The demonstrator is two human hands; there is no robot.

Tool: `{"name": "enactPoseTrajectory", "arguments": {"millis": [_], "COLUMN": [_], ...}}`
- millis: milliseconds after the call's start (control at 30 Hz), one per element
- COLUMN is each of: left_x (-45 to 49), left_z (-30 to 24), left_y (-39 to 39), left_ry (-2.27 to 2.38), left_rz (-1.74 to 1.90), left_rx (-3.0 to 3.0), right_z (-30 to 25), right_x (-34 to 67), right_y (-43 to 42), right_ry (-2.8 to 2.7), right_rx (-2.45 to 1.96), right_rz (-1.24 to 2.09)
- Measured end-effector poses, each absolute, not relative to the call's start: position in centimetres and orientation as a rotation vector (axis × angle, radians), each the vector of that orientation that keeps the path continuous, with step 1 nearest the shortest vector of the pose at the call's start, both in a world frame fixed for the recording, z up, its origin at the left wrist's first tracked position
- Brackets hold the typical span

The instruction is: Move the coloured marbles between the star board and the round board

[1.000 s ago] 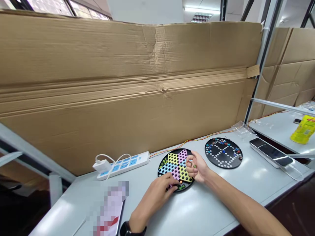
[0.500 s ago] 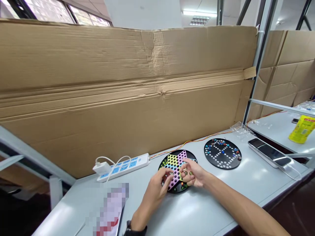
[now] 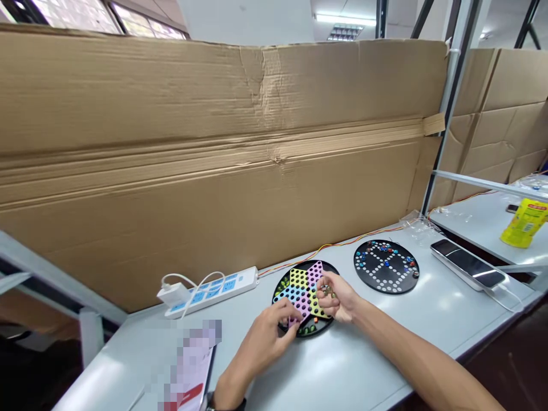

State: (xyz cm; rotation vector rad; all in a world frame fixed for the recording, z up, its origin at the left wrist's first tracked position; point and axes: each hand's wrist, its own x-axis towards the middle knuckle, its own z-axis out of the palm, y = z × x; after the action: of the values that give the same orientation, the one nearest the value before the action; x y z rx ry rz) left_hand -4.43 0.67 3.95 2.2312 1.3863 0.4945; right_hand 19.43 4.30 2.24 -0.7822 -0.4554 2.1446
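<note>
A round black Chinese checkers board [image 3: 314, 330] lies on the table, with a star of pink, yellow and blue holes. Green marbles [image 3: 306, 330] sit in the tray around the star. My left hand [image 3: 269, 334] reaches over the board's lower left edge, thumb and fingers apart at the pink point; its fingertips partly cover that spot. Above the board's right side, my right hand [image 3: 338, 298] is curled around several marbles [image 3: 327, 290], greenish-brown and partly hidden by the fingers.
A second round black board [image 3: 387, 279] with blue and red pieces lies to the right. Beyond it rests a phone [image 3: 466, 262] on a white box. A white power strip [image 3: 242, 279] and a partly blurred phone [image 3: 192, 365] are at left. Cardboard [image 3: 214, 228] walls the back.
My left hand has moved down toward the board's lower pink point, and its thumb and fingers have parted. My right hand has turned slightly, still curled around the marbles.
</note>
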Motion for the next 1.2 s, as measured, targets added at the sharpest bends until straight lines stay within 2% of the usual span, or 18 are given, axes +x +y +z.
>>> {"name": "enactPoseTrajectory", "arguments": {"millis": [133, 467, 1200], "left_x": [-5.0, -2.2, -2.8], "left_z": [4.3, 3.7, 2.5], "left_y": [0.7, -0.2, 0.2], "left_ry": [1.4, 1.363, 1.364], "left_rz": [0.237, 0.082, 0.106], "left_rx": [2.182, 2.299, 2.332], "right_z": [2.6, 2.5, 1.4], "right_x": [19.8, 19.2, 19.1], "right_y": [4.5, 4.2, 4.4], "right_ry": [-0.365, -0.44, -0.567], "right_rx": [-0.875, -0.892, -0.845], "right_rz": [2.135, 2.131, 2.209]}}
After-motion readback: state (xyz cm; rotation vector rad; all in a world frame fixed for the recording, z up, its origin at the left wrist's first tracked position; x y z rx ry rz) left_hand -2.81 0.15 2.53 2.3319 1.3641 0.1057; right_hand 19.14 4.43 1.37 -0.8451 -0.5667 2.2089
